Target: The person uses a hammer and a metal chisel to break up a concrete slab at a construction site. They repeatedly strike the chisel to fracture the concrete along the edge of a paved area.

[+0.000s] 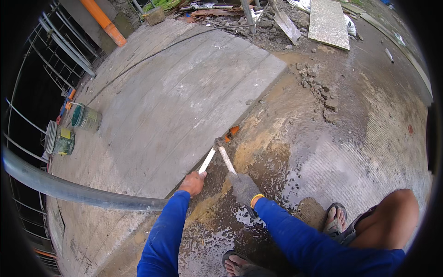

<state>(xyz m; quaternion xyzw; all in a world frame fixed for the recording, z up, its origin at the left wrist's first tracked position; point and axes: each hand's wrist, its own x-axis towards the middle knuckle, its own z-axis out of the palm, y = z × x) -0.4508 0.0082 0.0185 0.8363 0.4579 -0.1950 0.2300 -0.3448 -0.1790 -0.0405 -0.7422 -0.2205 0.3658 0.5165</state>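
Observation:
My left hand (192,183), bare below a blue sleeve, grips a pale, flat strip (207,160), which looks like wood. My right hand (243,188), in a grey knit glove with a yellow cuff, is closed on the light wooden handle (227,158) of a hammer. The hammer's dark head (219,142) is at the far end of the pale strip, at the edge of a raised concrete slab (193,93). Just beyond it, an orange pipe piece (234,130) shows at the slab's edge. The strip's far tip is hidden by the hammer head.
A grey pipe (86,194) crosses low on the left. Two buckets (86,117) stand near rebar (55,65) at the left edge. A black hose (138,62) lies over the slab. Rubble, a shovel (285,24) and a board (328,26) lie at the top. Wet, muddy ground surrounds my sandalled feet.

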